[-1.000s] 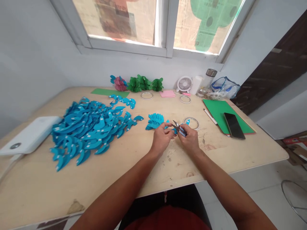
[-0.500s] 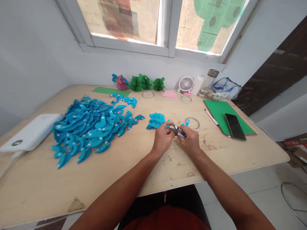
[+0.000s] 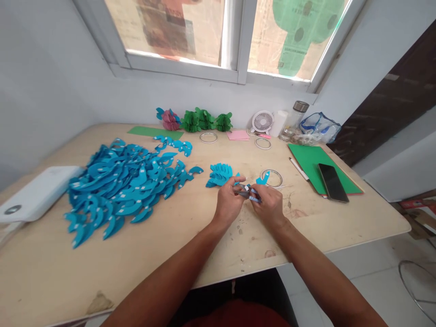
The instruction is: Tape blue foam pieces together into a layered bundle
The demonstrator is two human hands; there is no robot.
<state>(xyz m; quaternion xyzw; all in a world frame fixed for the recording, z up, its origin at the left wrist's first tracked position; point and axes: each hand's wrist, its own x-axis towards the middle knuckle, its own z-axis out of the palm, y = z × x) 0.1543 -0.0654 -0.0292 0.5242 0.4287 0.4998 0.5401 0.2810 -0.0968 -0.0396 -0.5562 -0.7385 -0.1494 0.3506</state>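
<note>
My left hand (image 3: 230, 200) and my right hand (image 3: 268, 200) meet over the middle of the table. Between their closed fingertips is a small curved paper piece (image 3: 245, 190) with white squares on it; it looks dark blue-grey in the shade. Just beyond my left hand lies a fanned stack of blue paper pieces (image 3: 220, 175). Past my right hand, another blue paper piece (image 3: 263, 178) lies against a roll of narrow tape (image 3: 275, 171). A big heap of curved blue paper pieces (image 3: 116, 181), dotted with white squares, covers the table's left side.
A white power bank (image 3: 41, 193) sits at far left. Green sheets (image 3: 308, 161), a phone (image 3: 332, 181) and a pen (image 3: 299, 169) lie right. Along the back stand green paper shapes (image 3: 205, 120), a small fan (image 3: 262, 121) and a glass bottle (image 3: 293, 122).
Both hands remain together at nearly the same spot, with the held paper piece turned slightly between the fingers. The camera view has shifted a little.
</note>
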